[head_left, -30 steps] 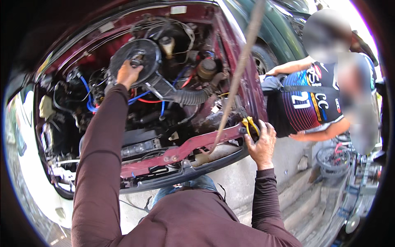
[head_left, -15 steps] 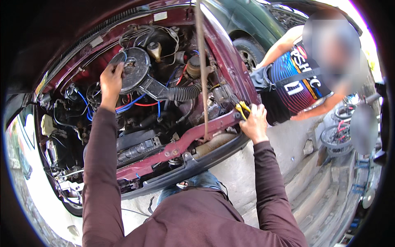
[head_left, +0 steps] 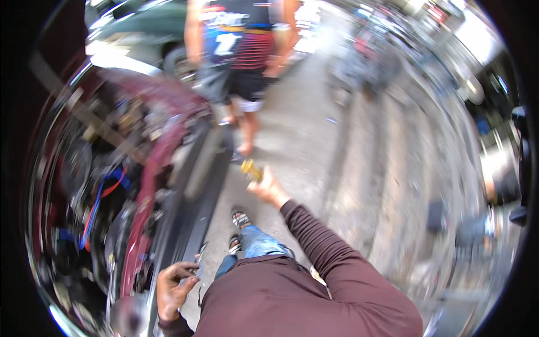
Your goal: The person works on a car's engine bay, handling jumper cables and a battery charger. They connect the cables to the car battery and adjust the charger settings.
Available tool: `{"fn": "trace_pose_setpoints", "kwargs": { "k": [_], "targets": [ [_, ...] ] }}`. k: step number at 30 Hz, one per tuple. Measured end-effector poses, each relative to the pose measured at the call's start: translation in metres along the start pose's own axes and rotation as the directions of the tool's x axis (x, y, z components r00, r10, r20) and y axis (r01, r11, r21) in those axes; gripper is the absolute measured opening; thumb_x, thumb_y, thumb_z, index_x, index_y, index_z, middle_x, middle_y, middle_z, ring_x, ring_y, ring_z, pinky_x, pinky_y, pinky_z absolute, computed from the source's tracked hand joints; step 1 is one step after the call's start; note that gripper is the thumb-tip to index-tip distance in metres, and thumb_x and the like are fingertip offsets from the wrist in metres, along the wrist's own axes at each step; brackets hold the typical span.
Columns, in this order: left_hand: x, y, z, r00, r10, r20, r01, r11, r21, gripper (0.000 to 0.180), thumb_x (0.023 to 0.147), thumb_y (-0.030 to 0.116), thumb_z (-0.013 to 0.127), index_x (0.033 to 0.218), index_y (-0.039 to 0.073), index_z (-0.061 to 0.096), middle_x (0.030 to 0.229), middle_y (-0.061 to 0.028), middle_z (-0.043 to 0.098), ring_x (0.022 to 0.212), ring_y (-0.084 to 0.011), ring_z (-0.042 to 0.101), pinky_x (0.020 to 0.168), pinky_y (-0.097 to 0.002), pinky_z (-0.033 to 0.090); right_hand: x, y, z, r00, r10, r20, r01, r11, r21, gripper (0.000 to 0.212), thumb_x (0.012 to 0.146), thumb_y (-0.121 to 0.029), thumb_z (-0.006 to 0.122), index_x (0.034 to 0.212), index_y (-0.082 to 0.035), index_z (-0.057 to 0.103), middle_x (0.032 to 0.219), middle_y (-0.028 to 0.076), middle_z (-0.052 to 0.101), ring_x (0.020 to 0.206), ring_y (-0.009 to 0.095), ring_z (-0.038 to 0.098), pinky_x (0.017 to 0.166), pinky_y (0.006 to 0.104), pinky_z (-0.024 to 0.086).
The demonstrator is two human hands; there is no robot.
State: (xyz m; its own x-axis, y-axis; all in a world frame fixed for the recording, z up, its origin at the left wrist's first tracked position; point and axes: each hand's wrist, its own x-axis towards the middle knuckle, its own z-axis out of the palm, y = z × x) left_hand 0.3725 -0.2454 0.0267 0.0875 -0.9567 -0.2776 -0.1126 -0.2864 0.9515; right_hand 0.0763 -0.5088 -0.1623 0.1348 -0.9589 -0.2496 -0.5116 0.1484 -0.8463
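Note:
My right hand (head_left: 269, 188) is closed around a yellow forked tool (head_left: 251, 169) that resembles pliers, though motion blurs its shape. I hold it out over the concrete floor, beyond the car's front bumper (head_left: 193, 185). Low at the left, my left hand (head_left: 177, 286) is beside the car with its fingers bent and the thumb drawn toward them. Whatever its fingertips pinch is too small and smeared to name. In the dark red car's open engine bay, the round air filter housing (head_left: 77, 163) and blue and red wires (head_left: 100, 199) are blurred.
A person (head_left: 241, 50) in a patterned shirt and dark shorts stands ahead, by the car's corner. Long shallow steps (head_left: 387, 185) run along the right. Behind the red car is a green car (head_left: 140, 36). A prop rod (head_left: 90, 112) crosses the engine bay.
My view has swung right, away from the engine bay. My left hand has left the air filter housing and come back toward my body. My right hand has moved off the car's front corner with the yellow tool.

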Motion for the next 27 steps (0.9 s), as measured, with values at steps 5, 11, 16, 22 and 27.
{"fn": "trace_pose_setpoints", "kwargs": {
  "k": [5, 11, 16, 22, 27],
  "targets": [
    [0.049, -0.059, 0.022, 0.996, 0.070, 0.052, -0.072, 0.997, 0.038, 0.027, 0.089, 0.022, 0.079, 0.080, 0.005, 0.061, 0.070, -0.0014, 0.061, 0.062, -0.0096, 0.057, 0.057, -0.0245, 0.045, -0.179, 0.195, -0.079, 0.683, 0.729, -0.041, -0.655, 0.637, 0.406, 0.055, 0.070, -0.032, 0.080, 0.101, 0.012, 0.067, 0.092, 0.018, 0.072, 0.079, 0.026, 0.067, 0.070, 0.0412, 0.055],
    [0.142, -0.142, 0.034, 0.917, -0.238, 0.321, 0.181, 0.964, 0.197, 0.016, 0.097, 0.007, 0.071, 0.101, 0.000, 0.058, 0.092, -0.0075, 0.065, 0.078, -0.0121, 0.061, 0.063, -0.0272, 0.050, -0.368, 0.371, -0.141, 0.006, 0.985, -0.170, -0.075, 0.170, 0.983, 0.024, 0.080, -0.024, 0.078, 0.090, -0.007, 0.063, 0.069, 0.004, 0.054, 0.050, 0.015, 0.050, 0.043, 0.0336, 0.037],
    [0.202, -0.185, 0.092, 0.832, -0.107, 0.545, -0.443, 0.464, 0.767, 0.024, 0.095, 0.013, 0.063, 0.117, 0.003, 0.068, 0.100, -0.0207, 0.068, 0.091, -0.0328, 0.065, 0.077, -0.0418, 0.055, -0.450, 0.432, -0.214, -0.306, 0.934, -0.185, 0.314, 0.282, 0.906, 0.020, 0.080, -0.017, 0.079, 0.087, -0.007, 0.063, 0.062, 0.002, 0.051, 0.046, 0.016, 0.048, 0.041, 0.0332, 0.037],
    [0.246, -0.111, 0.205, 0.320, -0.254, 0.913, -0.932, 0.091, 0.351, 0.019, 0.088, 0.027, 0.059, 0.092, 0.015, 0.072, 0.104, -0.0093, 0.073, 0.090, -0.0359, 0.065, 0.083, -0.0501, 0.052, -0.619, 0.540, -0.432, -0.667, 0.613, -0.424, 0.160, 0.673, 0.722, 0.024, 0.084, -0.023, 0.076, 0.075, -0.006, 0.061, 0.054, 0.003, 0.051, 0.041, 0.016, 0.049, 0.038, 0.0357, 0.036],
    [0.245, -0.069, 0.263, 0.858, -0.455, 0.238, 0.326, 0.841, 0.431, 0.040, 0.092, -0.007, 0.058, 0.129, 0.004, 0.045, 0.117, -0.0193, 0.067, 0.091, -0.0285, 0.069, 0.072, -0.0380, 0.057, -0.705, 0.501, -0.606, -0.590, 0.588, -0.554, 0.106, 0.736, 0.668, 0.034, 0.081, -0.027, 0.083, 0.086, 0.003, 0.067, 0.069, 0.009, 0.062, 0.053, 0.023, 0.057, 0.050, 0.0396, 0.046]
  ]
}}
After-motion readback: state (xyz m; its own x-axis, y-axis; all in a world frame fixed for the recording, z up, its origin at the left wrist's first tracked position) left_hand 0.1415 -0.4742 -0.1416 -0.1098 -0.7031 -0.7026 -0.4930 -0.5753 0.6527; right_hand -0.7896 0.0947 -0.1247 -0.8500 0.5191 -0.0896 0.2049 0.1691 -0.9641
